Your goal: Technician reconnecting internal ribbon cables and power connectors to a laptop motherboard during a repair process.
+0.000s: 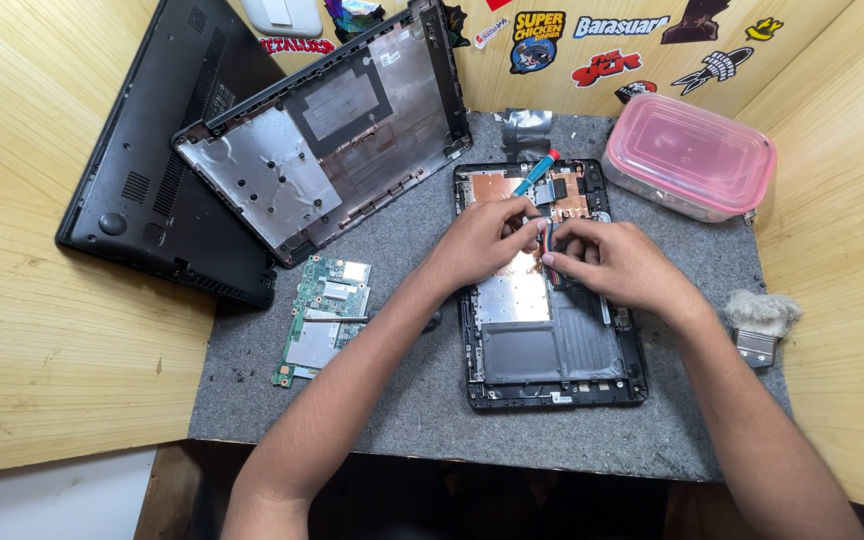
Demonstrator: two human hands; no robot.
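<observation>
An opened black laptop base (550,370) lies on the grey felt mat (422,400), its silver plate and copper parts exposed. My left hand (477,242) holds a screwdriver with a blue handle (535,174), tip down into the laptop's upper middle. My right hand (617,262) pinches a small bundle of coloured wires (546,235) right beside the left hand's fingers. Both hands touch over the middle of the base.
A green circuit board (324,315) lies left of the laptop. Two black laptop covers (332,130) (152,170) lean at the back left. A pink-lidded plastic box (690,152) sits back right, a brush (760,322) at the right edge. Wooden walls enclose the mat.
</observation>
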